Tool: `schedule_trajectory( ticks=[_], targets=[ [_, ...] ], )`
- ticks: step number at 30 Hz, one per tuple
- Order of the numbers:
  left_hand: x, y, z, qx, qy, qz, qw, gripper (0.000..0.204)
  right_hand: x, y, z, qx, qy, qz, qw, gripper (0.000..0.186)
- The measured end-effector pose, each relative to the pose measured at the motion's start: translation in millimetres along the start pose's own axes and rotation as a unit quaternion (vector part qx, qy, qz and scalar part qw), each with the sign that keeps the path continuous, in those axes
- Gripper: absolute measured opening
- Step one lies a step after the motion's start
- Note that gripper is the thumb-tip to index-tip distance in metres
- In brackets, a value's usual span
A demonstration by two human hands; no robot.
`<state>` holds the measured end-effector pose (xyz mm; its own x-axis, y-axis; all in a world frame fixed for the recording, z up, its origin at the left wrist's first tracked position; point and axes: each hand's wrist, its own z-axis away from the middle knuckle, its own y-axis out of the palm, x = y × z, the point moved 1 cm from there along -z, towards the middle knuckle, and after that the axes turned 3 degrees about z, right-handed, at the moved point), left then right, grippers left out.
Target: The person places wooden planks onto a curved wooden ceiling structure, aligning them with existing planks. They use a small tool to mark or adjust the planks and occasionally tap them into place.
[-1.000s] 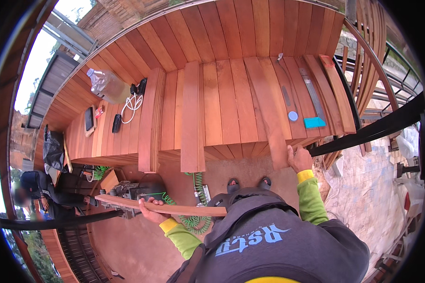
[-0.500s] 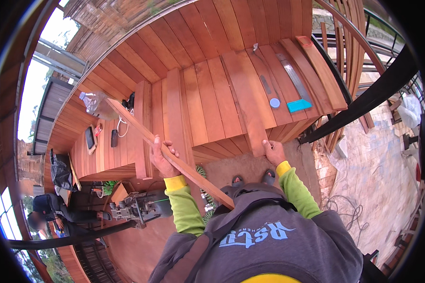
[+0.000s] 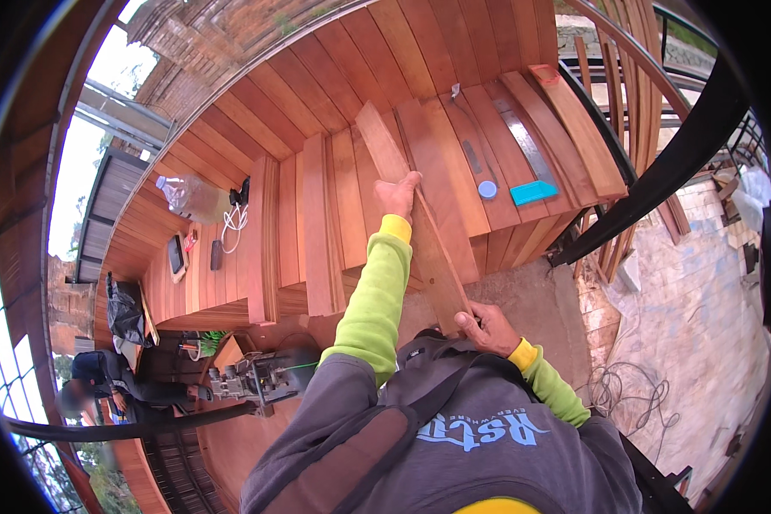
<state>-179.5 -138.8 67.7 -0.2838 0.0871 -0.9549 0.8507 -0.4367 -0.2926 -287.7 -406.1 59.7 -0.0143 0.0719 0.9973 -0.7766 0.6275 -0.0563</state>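
Note:
A long reddish-brown wooden plank (image 3: 435, 267) slants from near my waist up over the slatted wooden bench (image 3: 351, 206). My left hand (image 3: 396, 195) grips it about midway, the thumb on its edge and the fingers partly hidden. Its near end is held by my right hand (image 3: 491, 330), close to my body. Beside and partly under it, a second plank (image 3: 428, 158) lies across the bench seat. To the right on the seat are a try square with a teal handle (image 3: 534, 192) and metal blade, a blue round lid (image 3: 487, 189) and a dark narrow strip (image 3: 471, 157).
Stacked boards (image 3: 317, 231) lie left of centre, with a large clear bottle (image 3: 188, 197), a white cable (image 3: 233, 223) and a phone (image 3: 176, 255) beyond. A machine (image 3: 261, 377) stands on the floor, a person (image 3: 116, 385) sits at left. A black post (image 3: 660, 180) crosses the right side.
The plank in my left hand has swung from the left to the middle. My right hand has let go of the plank on the bench and taken this one's near end.

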Motion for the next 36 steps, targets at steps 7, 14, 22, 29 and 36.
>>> schedule_trajectory(
  ticks=[7,14,22,29,36],
  targets=[
    [36,51,-14,0.032,0.067,-0.131,0.989,0.041,-12,-9,12,-0.069,0.075,-0.139,0.985,0.022],
    [37,68,-37,0.121,0.014,-0.198,0.973,0.059,-34,9,-7,-0.154,0.099,-0.211,0.960,0.026],
    [44,74,-52,0.118,0.068,-0.186,0.973,0.038,-37,21,-27,-0.182,0.127,-0.190,0.956,0.028],
    [54,85,-74,0.115,0.079,-0.174,0.975,0.036,-34,18,-42,-0.220,0.119,-0.193,0.949,0.024],
    [50,90,-73,0.112,0.070,-0.228,0.965,0.060,-37,11,-45,-0.223,0.121,-0.203,0.946,0.022]
  ],
)
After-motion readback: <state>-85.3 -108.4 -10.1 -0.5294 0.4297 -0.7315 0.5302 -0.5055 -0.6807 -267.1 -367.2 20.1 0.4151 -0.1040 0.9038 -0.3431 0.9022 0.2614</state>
